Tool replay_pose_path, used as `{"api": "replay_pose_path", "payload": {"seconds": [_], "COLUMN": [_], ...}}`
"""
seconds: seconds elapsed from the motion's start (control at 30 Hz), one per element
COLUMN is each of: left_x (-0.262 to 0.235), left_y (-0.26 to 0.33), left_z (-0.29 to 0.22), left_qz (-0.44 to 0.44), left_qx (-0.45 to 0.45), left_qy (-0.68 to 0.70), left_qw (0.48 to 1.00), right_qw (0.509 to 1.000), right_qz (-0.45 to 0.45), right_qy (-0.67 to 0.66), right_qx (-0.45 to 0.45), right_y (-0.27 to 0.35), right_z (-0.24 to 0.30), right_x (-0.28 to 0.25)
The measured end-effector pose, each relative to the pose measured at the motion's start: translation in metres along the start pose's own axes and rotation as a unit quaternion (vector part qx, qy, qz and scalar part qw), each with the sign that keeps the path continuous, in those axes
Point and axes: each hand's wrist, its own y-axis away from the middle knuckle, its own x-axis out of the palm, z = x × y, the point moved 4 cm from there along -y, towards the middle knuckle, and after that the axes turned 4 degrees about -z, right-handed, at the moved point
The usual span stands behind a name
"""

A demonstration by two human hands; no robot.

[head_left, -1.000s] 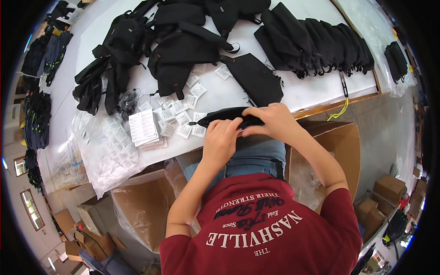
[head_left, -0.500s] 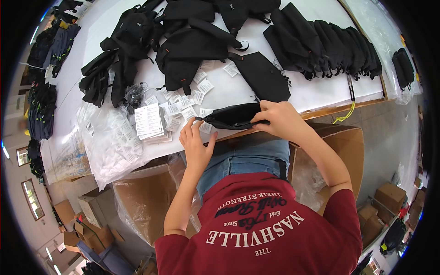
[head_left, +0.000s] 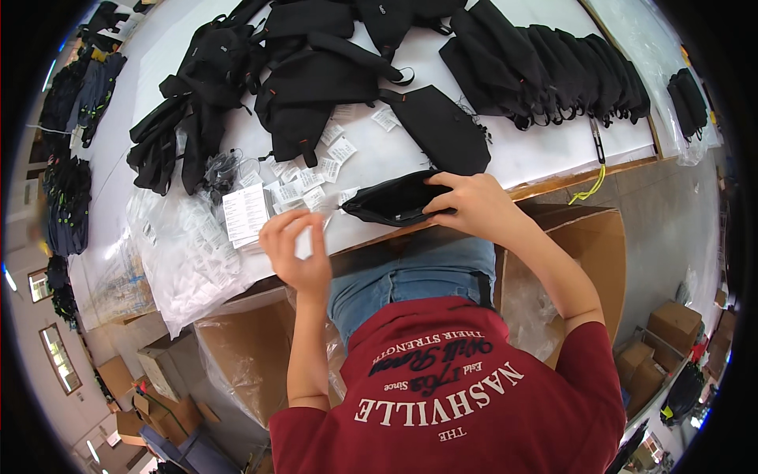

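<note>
A black zip pouch (head_left: pixel 395 199) lies at the table's near edge, its mouth gaping and its dark inside showing. My right hand (head_left: pixel 474 207) grips the pouch's right end, thumb and fingers closed on the fabric. Left of the pouch, apart from it, is my left hand (head_left: pixel 296 249), slightly blurred. Its fingers are bent, with a gap to the thumb, and I see nothing held. Beyond that hand are scattered small white labels (head_left: pixel 286 192) and a stack of printed white cards (head_left: pixel 245 215). A flat black pouch (head_left: pixel 444 130) lies just past the one I hold.
Black bags (head_left: pixel 316 87) are heaped across the far table, beside a row of black pouches (head_left: pixel 545 71) at the right. A clear plastic bag of labels (head_left: pixel 185 253) hangs over the left edge. A cutter (head_left: pixel 598 146) with yellow cord lies right. Cardboard boxes (head_left: pixel 588 253) stand below.
My left hand has come off the pouch's left end and moved left toward the cards. The pouch's mouth gapes wider. My right hand keeps its grip. The whole view has shifted slightly.
</note>
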Motion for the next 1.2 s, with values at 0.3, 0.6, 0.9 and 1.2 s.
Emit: {"api": "replay_pose_path", "payload": {"seconds": [0.3,0.6,0.9,1.2], "left_x": [0.041,0.04,0.052,0.052], "left_y": [0.009,0.08,0.077,0.07], "left_z": [-0.022,0.011,0.0,0.0], "left_qz": [0.172,0.101,0.07,-0.027], "left_qx": [-0.047,-0.389,-0.565,-0.62], "left_qy": [-0.059,0.348,0.565,0.557], "left_qw": [0.982,0.847,0.598,0.552], "right_qw": [0.999,0.99,0.932,0.847], "right_qz": [-0.043,-0.092,-0.119,-0.217], "right_qy": [-0.017,-0.077,-0.319,-0.422], "right_qx": [0.022,0.077,0.125,0.24], "right_y": [0.004,-0.001,-0.01,0.0], "right_z": [-0.004,0.006,0.062,0.049], "right_x": [0.007,-0.003,-0.001,0.011]}}
